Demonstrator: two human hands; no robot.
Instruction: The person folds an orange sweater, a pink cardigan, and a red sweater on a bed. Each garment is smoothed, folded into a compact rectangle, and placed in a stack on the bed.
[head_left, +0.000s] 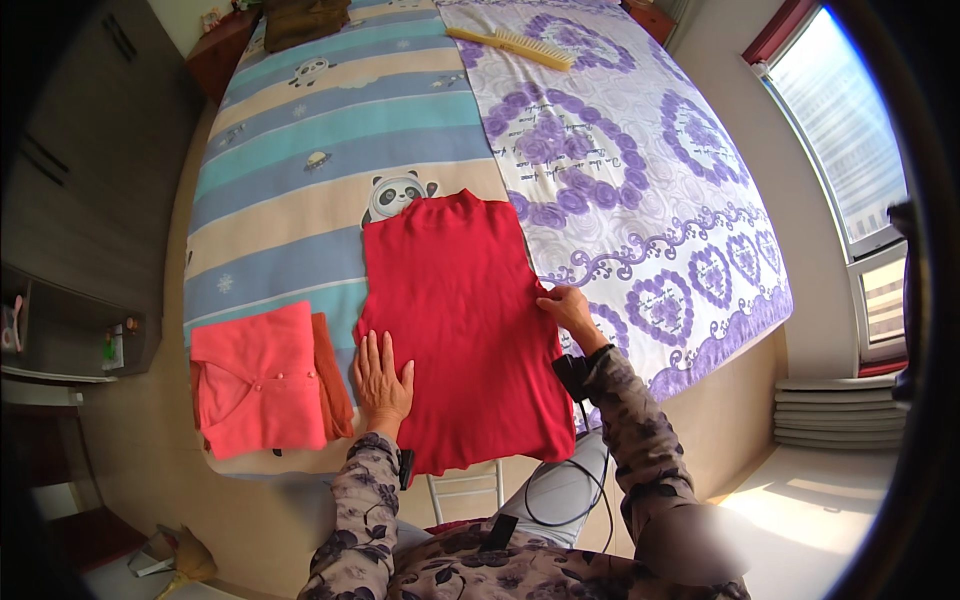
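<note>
A red high-necked knit top (465, 322) lies spread on the bed, its collar pointing away from me and its hem hanging past the near edge. My left hand (384, 379) rests flat on its left side, fingers slightly apart. At the right edge, my right hand (568, 309) pinches the fabric between thumb and fingers. To the left sits a folded coral garment (262, 382) with small pearl-like buttons. Beneath it an orange-brown folded garment (335, 375) sticks out on the right.
A wooden-handled bed brush (517, 49) lies far back on the purple floral sheet (600, 240). The striped panda sheet (277, 165) covers the left half. A dark brown folded item (304, 22) lies at the far end. Black cable (529, 495) loops by my right leg.
</note>
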